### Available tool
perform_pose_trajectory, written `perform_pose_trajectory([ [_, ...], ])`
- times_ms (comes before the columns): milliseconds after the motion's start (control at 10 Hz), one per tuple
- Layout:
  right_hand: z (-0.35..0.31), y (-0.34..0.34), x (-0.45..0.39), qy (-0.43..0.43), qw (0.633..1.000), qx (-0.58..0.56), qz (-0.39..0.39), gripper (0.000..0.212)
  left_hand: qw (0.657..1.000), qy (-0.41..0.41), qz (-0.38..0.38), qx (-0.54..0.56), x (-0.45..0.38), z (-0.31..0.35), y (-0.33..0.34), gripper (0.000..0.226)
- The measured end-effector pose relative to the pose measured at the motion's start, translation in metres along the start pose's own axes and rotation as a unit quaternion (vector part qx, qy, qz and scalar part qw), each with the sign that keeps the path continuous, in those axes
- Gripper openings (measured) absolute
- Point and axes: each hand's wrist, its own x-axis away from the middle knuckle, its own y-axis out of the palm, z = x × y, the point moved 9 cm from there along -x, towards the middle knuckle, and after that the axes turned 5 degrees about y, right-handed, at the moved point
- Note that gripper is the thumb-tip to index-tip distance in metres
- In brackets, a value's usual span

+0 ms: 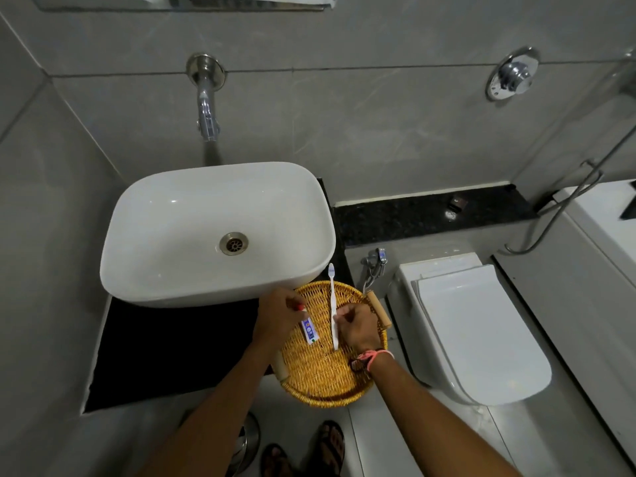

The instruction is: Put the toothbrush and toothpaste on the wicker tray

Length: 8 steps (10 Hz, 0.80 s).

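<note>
A round wicker tray (323, 383) with two wooden handles sits at the front right corner of the black counter, partly over its edge. My left hand (277, 316) grips a small white and blue toothpaste tube (308, 330) by its red-capped end, the tube slanting down over the tray. My right hand (358, 328) pinches the white toothbrush (332, 297) near its lower end. The brush stands nearly upright over the tray, bristle head toward the basin. Whether either item touches the weave is unclear.
A white basin (216, 232) fills the counter (172, 352) just behind the tray, with a wall tap (207, 111) above. A closed white toilet (478, 325) stands at right, beside a hose tap (375, 261). A metal bin (249, 438) and sandalled feet show below.
</note>
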Motion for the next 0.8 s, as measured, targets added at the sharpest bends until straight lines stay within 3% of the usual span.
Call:
perform_pose_trajectory([
  [300, -0.007, -0.004, 0.013, -0.040, 0.998, 0.024, 0.037, 0.007, 0.999, 0.018, -0.017, -0.029, -0.008, -0.006, 0.008, 0.022],
  [800, -0.011, 0.000, 0.011, -0.120, 0.992, 0.050, 0.006, 0.005, 0.992, 0.037, -0.011, -0.123, -0.012, -0.002, 0.029, 0.014],
])
